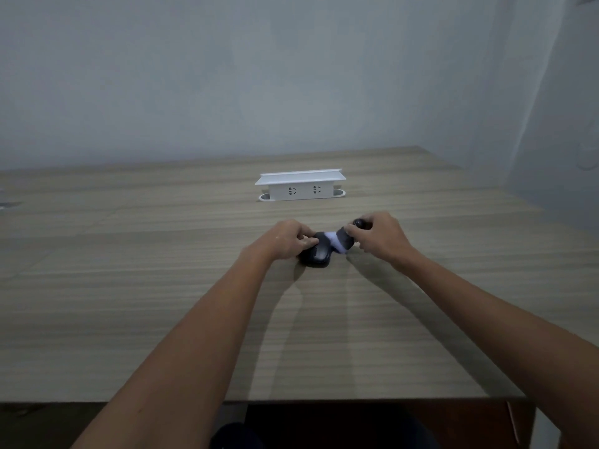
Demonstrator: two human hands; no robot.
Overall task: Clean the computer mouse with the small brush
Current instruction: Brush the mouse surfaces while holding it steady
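Observation:
A dark computer mouse (317, 254) lies on the wooden table (162, 286), a little past its middle. My left hand (288, 242) grips the mouse from its left side, fingers curled over its top. My right hand (377, 236) holds a small brush (342, 241) by its dark handle, whose round end pokes out above my fingers. The brush's grey and white bristle head rests against the far right part of the mouse.
A white pop-up socket box (301, 186) stands on the table behind the mouse, close to the grey wall. The table's front edge (356, 400) runs across the bottom, with my lap below it.

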